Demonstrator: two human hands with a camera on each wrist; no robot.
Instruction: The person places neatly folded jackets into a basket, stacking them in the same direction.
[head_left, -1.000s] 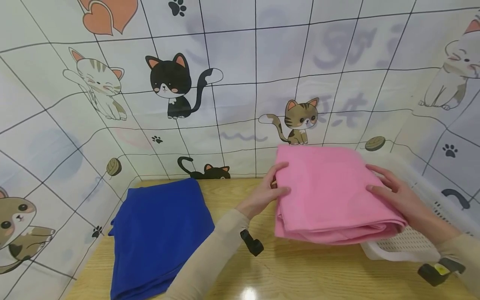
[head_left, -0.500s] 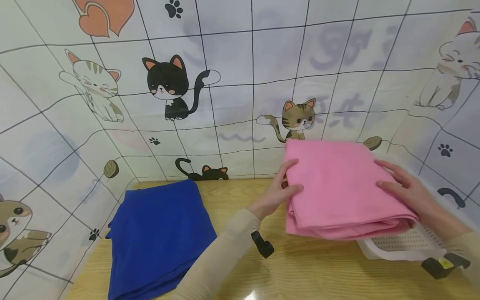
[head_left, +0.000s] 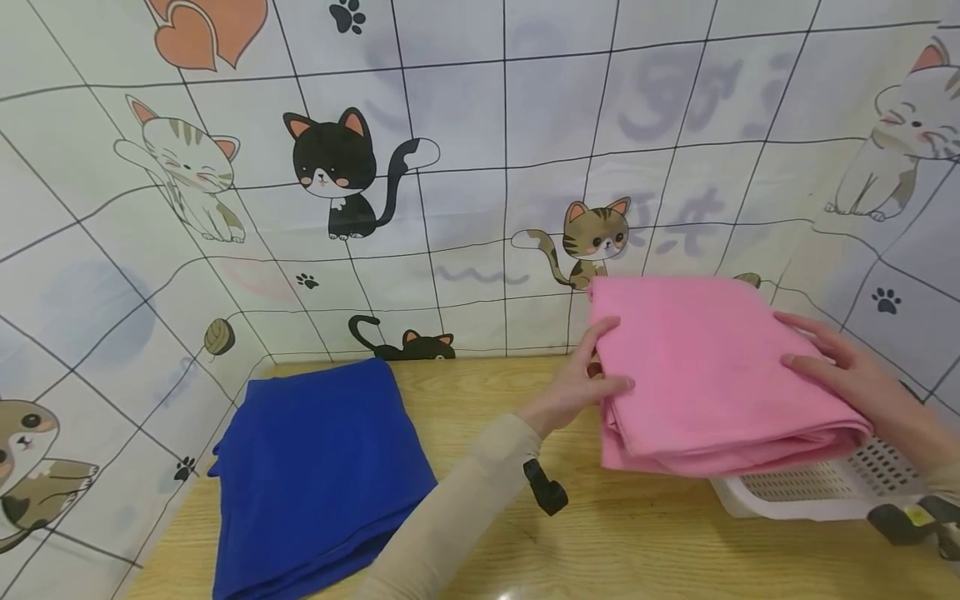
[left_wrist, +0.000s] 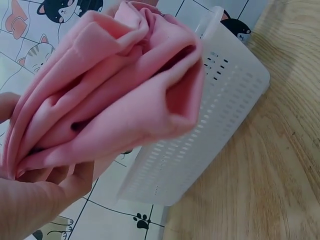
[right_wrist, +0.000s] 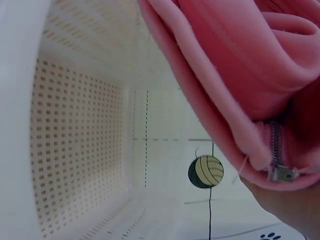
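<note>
A folded pink garment (head_left: 720, 367) is held up between both hands, above the table and over the left part of a white plastic basket (head_left: 795, 507). My left hand (head_left: 570, 392) grips its left edge, thumb on top and fingers beneath. At the opposite edge my right hand (head_left: 862, 387) holds it, thumb on the upper face. In the left wrist view the layered folds of the pink garment (left_wrist: 110, 95) show. A metal zipper (right_wrist: 277, 150) is visible at its edge in the right wrist view. Part of the basket is hidden behind the garment.
A folded blue cloth (head_left: 322, 475) lies on the wooden table (head_left: 600, 550) at the left. Cat-patterned wall sheeting (head_left: 465, 192) rises behind the table and at both sides. Perforated walls of the basket (right_wrist: 75, 135) fill the left of the right wrist view.
Both hands have moved right with the pink garment, bringing it further over the basket. The blue cloth has stayed in place; the head view shifted slightly.
</note>
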